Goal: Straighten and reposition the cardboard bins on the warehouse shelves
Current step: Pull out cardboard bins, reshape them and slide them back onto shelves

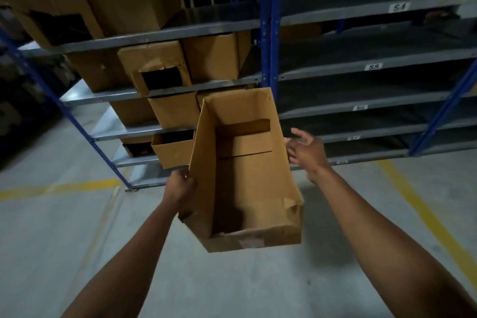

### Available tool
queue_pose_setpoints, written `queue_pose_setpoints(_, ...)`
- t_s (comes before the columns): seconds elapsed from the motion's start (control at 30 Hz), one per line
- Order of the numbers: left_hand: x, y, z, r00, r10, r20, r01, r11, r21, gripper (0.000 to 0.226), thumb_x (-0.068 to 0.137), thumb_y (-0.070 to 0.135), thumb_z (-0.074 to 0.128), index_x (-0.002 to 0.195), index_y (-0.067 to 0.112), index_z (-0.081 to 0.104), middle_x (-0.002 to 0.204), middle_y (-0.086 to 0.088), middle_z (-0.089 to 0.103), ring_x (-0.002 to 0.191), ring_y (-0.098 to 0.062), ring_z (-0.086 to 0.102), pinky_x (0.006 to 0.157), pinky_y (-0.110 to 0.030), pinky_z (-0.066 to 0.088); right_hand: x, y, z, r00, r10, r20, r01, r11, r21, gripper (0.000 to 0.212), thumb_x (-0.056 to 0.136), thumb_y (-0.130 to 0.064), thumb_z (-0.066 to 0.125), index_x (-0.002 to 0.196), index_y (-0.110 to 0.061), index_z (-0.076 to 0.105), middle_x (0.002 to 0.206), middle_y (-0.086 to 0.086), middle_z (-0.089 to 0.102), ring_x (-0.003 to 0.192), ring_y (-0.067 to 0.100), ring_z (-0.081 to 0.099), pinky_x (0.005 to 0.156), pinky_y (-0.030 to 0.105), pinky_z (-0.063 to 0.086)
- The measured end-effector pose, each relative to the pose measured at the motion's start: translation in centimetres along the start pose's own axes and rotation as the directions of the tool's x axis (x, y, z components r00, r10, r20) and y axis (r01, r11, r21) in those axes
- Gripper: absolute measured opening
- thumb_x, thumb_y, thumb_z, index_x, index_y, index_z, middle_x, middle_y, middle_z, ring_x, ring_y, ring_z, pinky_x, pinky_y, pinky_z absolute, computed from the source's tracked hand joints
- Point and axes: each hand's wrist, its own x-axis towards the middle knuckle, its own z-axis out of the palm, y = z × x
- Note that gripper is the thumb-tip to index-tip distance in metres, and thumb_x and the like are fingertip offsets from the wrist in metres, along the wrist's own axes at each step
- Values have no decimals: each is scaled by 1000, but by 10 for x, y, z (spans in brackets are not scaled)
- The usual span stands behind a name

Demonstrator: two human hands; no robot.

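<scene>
An open-topped cardboard bin (pixel 247 175) hangs in the air over the floor in front of the shelves, its empty inside facing me and its near right corner crumpled. My left hand (pixel 179 188) grips the bin's left wall at the rim. My right hand (pixel 305 151) is beside the bin's right wall, fingers spread and relaxed, apart from or barely at the cardboard. Several more cardboard bins (pixel 157 66) sit crookedly on the left bay's grey shelves, some with cut-out fronts.
Blue uprights (pixel 268 23) divide the racking. The right bay's grey shelves (pixel 361 70) carry labels such as S4 and S5. A low bin (pixel 173 150) juts from a bottom shelf by the held bin. Yellow lines (pixel 433 219) mark the concrete floor.
</scene>
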Motion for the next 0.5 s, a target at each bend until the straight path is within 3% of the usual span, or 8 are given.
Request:
queue_pose_setpoints(0.1, 11, 46, -21, 999, 14, -44, -16, 998, -53, 24, 97, 2, 60, 117, 13, 68, 113, -11, 70, 107, -32, 67, 98, -53, 57, 4, -26, 0, 988, -108, 106, 120, 987, -110, 67, 89, -29, 80, 150, -25, 52, 147, 4, 58, 126, 16, 61, 99, 39, 55)
queue_pose_setpoints(0.17, 15, 70, -36, 996, 29, -82, -37, 994, -99, 20, 98, 4, 62, 115, 12, 70, 107, -10, 72, 104, -32, 69, 93, -52, 59, 6, -35, -5, 988, -101, 113, 117, 982, -145, 81, 86, -35, 83, 155, -31, 43, 159, 6, 45, 138, 22, 50, 101, 41, 50)
queue_pose_setpoints(0.3, 12, 124, -69, 983, 68, -170, -106, 969, -225, 11, 100, 14, 67, 107, 14, 74, 98, -9, 76, 94, -27, 73, 80, -43, 61, 9, -70, -25, 954, -156, 254, 184, 979, -90, 93, 78, -51, 85, 156, -38, 37, 156, 7, 47, 131, 22, 55, 99, 45, 52)
queue_pose_setpoints(0.4, 10, 167, -96, 958, 120, -259, -186, 951, -246, 10, 100, 10, 66, 100, 12, 75, 90, -9, 76, 87, -23, 74, 65, -32, 55, 9, -116, -36, 895, -319, 312, 345, 938, -28, 88, 71, -73, 71, 150, -43, 46, 147, -1, 55, 124, 16, 59, 92, 40, 52)
queue_pose_setpoints(0.5, 10, 212, -121, 939, 147, -311, -238, 930, -279, 8, 100, 9, 66, 98, 9, 74, 89, -10, 75, 85, -22, 74, 65, -31, 56, 18, -152, -34, 791, -502, 349, 525, 850, 34, 102, 69, -91, 59, 157, -45, 35, 152, -11, 50, 134, 12, 54, 99, 37, 49)
